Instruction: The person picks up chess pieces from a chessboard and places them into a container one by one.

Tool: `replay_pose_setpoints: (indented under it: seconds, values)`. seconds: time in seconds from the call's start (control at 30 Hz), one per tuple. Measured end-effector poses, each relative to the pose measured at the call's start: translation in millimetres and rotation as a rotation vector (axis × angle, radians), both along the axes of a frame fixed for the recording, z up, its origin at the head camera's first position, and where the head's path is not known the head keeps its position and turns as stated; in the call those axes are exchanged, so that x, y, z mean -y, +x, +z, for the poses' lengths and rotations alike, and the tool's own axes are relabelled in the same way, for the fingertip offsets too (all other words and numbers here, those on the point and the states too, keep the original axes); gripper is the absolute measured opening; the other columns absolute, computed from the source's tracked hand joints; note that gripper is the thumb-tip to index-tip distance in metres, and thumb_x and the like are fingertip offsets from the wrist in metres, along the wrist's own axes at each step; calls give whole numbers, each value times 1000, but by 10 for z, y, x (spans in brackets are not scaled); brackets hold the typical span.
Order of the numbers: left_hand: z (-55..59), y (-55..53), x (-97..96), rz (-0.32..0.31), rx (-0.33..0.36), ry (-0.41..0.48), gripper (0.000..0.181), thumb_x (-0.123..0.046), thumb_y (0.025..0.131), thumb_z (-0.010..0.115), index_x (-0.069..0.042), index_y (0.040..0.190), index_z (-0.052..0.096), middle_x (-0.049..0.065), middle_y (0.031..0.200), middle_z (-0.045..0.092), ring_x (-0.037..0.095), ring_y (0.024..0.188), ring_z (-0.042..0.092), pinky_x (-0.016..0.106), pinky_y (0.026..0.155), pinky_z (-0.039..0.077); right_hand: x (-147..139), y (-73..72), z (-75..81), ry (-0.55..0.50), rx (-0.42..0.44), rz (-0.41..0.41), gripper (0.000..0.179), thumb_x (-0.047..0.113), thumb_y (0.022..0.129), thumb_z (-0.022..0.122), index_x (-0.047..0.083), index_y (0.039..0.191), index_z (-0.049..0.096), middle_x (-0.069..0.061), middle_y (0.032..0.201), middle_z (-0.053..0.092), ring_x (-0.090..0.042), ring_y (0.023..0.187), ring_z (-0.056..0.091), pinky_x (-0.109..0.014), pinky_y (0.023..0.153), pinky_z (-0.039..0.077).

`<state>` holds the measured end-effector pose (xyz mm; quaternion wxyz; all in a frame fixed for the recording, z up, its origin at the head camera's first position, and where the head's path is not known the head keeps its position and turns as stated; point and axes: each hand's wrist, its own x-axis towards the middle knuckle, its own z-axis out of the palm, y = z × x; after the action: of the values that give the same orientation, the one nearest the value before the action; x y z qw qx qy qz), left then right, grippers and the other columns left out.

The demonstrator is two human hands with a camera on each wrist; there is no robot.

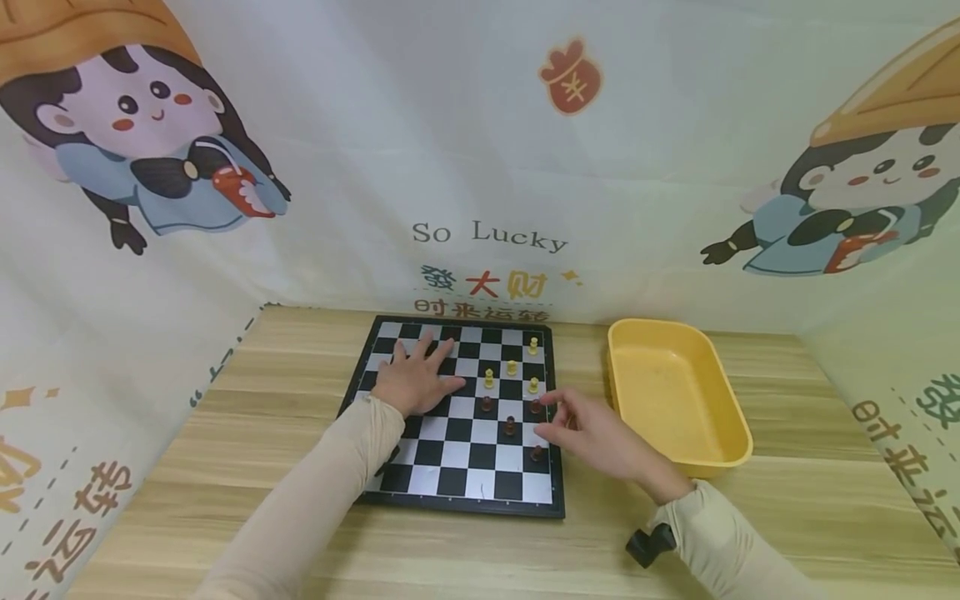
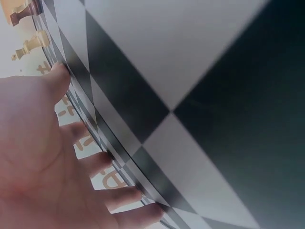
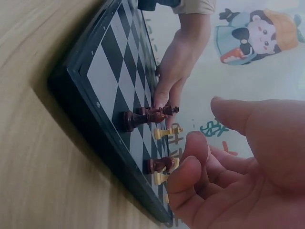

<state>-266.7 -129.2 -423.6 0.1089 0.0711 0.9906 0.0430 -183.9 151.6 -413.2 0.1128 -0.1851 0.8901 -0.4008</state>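
A black-and-white chessboard [image 1: 465, 482] lies on the wooden table. My left hand [image 1: 415, 379] rests on its left half, fingers spread and straight. At the board's right edge is my right hand [image 1: 596, 429], loosely bent, thumb apart from the fingers, with nothing held. Its index fingertip is close beside a dark chess piece [image 1: 536, 406]; whether they touch I cannot tell. Other dark pieces, one of them a piece near the front right [image 1: 536, 453], stand on the right side. Several cream pieces, including one at the far right corner [image 1: 533, 345], stand farther back. A dark knight [image 3: 162, 165] shows in the right wrist view.
A yellow plastic tray [image 1: 678, 400] stands to the right of the board, beyond my right hand. Behind the table hangs a printed cloth [image 1: 637, 208] with cartoon figures and lettering. A black band [image 1: 651, 546] sits at my right wrist.
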Motion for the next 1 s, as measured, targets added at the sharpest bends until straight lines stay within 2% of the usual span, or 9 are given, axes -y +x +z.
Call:
replay_pose_setpoints:
  seconds: [0.2, 0.5, 0.8, 1.0]
  values:
    - [-32, -37, 6, 2, -16, 35, 76, -64, 99, 49, -24, 161, 33, 14, 171, 22, 57, 153, 19, 74, 117, 34, -24, 31, -108, -15, 15, -24, 48, 31, 97, 70, 4, 135, 58, 1, 83, 64, -12, 71, 55, -21, 59, 48]
    - [-25, -48, 29, 3, -32, 47, 78, -65, 95, 56, -24, 159, 39, 14, 169, 29, 59, 150, 25, 74, 113, 38, -15, 74, -260, -38, 38, -49, 47, 32, 93, 75, 7, 130, 61, 3, 83, 63, -9, 70, 53, -19, 58, 44]
    - [-5, -59, 37, -10, -46, 59, 80, -66, 91, 62, -24, 157, 43, 16, 165, 35, 56, 148, 30, 65, 119, 37, -13, 85, -361, -49, 23, -28, 38, 27, 92, 76, 8, 123, 66, 3, 79, 59, -9, 68, 51, -18, 57, 42]
    - [21, -40, 39, -3, -51, 68, 79, -65, 91, 63, -24, 156, 44, 16, 165, 35, 56, 147, 31, 65, 119, 37, -1, 74, -431, -54, 20, 10, 22, 21, 94, 74, 11, 112, 71, 3, 77, 59, -8, 67, 53, -18, 57, 44]
